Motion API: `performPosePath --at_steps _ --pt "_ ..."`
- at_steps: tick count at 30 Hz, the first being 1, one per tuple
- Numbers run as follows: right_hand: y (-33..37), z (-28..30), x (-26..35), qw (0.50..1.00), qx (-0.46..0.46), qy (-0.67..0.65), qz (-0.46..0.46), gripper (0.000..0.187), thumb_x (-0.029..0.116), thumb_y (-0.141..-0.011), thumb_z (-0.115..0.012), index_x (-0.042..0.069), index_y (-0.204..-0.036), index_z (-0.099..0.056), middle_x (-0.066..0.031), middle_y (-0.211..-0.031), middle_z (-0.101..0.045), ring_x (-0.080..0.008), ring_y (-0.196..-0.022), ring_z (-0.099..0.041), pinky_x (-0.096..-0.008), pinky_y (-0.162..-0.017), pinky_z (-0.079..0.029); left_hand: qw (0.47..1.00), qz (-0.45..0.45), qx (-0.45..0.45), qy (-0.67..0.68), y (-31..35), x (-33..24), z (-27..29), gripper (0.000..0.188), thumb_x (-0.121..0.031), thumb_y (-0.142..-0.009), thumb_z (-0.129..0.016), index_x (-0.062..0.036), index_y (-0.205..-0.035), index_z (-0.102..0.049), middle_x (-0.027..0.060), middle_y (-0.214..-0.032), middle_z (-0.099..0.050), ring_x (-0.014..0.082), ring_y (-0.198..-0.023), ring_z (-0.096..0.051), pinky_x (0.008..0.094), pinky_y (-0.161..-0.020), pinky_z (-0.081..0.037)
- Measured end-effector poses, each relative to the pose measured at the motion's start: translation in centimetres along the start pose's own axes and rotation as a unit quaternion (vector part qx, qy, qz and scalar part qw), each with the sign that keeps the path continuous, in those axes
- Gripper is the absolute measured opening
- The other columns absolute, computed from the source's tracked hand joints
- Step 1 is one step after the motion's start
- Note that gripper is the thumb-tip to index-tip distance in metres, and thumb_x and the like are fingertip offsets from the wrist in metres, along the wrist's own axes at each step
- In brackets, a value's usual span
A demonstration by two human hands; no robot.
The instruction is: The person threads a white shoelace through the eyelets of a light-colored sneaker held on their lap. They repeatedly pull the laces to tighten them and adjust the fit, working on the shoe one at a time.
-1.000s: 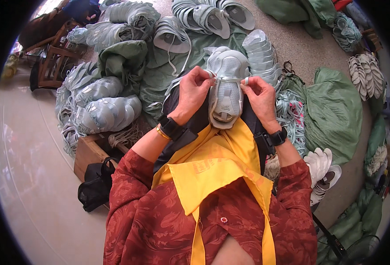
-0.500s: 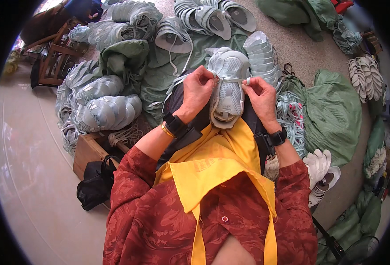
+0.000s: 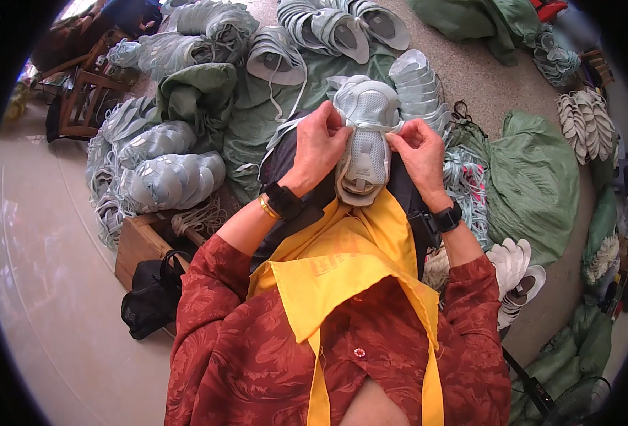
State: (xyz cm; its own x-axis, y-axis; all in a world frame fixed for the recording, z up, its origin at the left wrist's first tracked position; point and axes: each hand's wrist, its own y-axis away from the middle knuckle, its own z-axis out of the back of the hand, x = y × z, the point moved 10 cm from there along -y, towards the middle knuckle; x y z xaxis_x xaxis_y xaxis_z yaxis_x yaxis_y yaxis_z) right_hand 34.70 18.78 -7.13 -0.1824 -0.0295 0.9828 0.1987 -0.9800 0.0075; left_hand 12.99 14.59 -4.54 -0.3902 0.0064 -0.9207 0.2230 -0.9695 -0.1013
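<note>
A pale grey shoe upper [image 3: 366, 153] rests between my knees, its toe pointing away and its opening toward me. A thin pale shoelace [image 3: 371, 128] crosses its upper middle. At the shoe's left edge my left hand [image 3: 321, 145] pinches the lace with thumb and forefinger, with loose lace trailing to the left behind it. Level with it on the opposite edge, my right hand [image 3: 420, 153] is closed in a pinch on the lace, its fingertips against the shoe. A yellow apron [image 3: 349, 255] covers my lap just below the shoe.
Nested stacks of pale shoe uppers [image 3: 172, 177] lie left, with more uppers [image 3: 332, 32] ahead. Green cloth [image 3: 531, 184] lies right beside bundled laces [image 3: 464, 192]. A wooden box [image 3: 140, 248] and a black bag [image 3: 150, 298] stand at my left. White uppers [image 3: 509, 266] sit near my right elbow.
My right fingers have moved slightly down and inward against the shoe's edge. The left hand keeps its pinch. The whole view has shifted a little.
</note>
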Motion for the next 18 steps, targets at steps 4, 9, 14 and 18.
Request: performPosePath --at_steps 4,9,14,18 --pt "0.3 0.1 0.6 1.000 -0.021 0.017 0.009 0.013 0.004 -0.086 -0.078 0.001 -0.088 -0.066 -0.0017 -0.078 -0.072 -0.0075 -0.071 -0.069 -0.0233 -0.065 -0.055 0.999 -0.026 -0.016 -0.041 0.3 -0.9 0.4 0.023 -0.002 -0.078 -0.077 -0.0003 -0.084 -0.054 0.0111 -0.074 -0.059 0.0234 -0.066 -0.062 0.0356 -0.063 -0.051" --pt "0.8 0.1 0.9 0.999 -0.039 0.036 0.013 0.012 0.006 -0.086 -0.079 -0.001 -0.094 -0.073 -0.0045 -0.080 -0.075 -0.0085 -0.071 -0.069 -0.0238 -0.066 -0.055 0.997 -0.053 -0.020 -0.049 0.6 -1.8 0.1 0.021 0.000 -0.080 -0.075 -0.0001 -0.088 -0.056 0.0109 -0.078 -0.059 0.0243 -0.067 -0.060 0.0365 -0.063 -0.050" --pt "1.6 0.1 2.8 0.990 -0.035 0.121 0.058 0.020 0.010 -0.086 -0.080 -0.004 -0.099 -0.073 -0.0100 -0.083 -0.075 -0.0131 -0.070 -0.071 -0.0256 -0.067 -0.056 0.997 -0.059 -0.006 -0.052 0.8 -1.9 0.0 0.017 -0.001 -0.083 -0.073 0.0007 -0.091 -0.058 0.0118 -0.080 -0.059 0.0241 -0.067 -0.060 0.0356 -0.064 -0.050" --pt "2.2 -0.8 5.3 0.979 0.010 0.182 0.089 0.023 0.012 -0.086 -0.080 -0.004 -0.100 -0.073 -0.0136 -0.086 -0.074 -0.0197 -0.072 -0.073 -0.0299 -0.069 -0.057 0.997 -0.058 -0.001 -0.054 1.0 -1.7 0.1 0.018 -0.004 -0.084 -0.074 0.0012 -0.090 -0.058 0.0119 -0.080 -0.059 0.0245 -0.067 -0.061 0.0363 -0.064 -0.050"
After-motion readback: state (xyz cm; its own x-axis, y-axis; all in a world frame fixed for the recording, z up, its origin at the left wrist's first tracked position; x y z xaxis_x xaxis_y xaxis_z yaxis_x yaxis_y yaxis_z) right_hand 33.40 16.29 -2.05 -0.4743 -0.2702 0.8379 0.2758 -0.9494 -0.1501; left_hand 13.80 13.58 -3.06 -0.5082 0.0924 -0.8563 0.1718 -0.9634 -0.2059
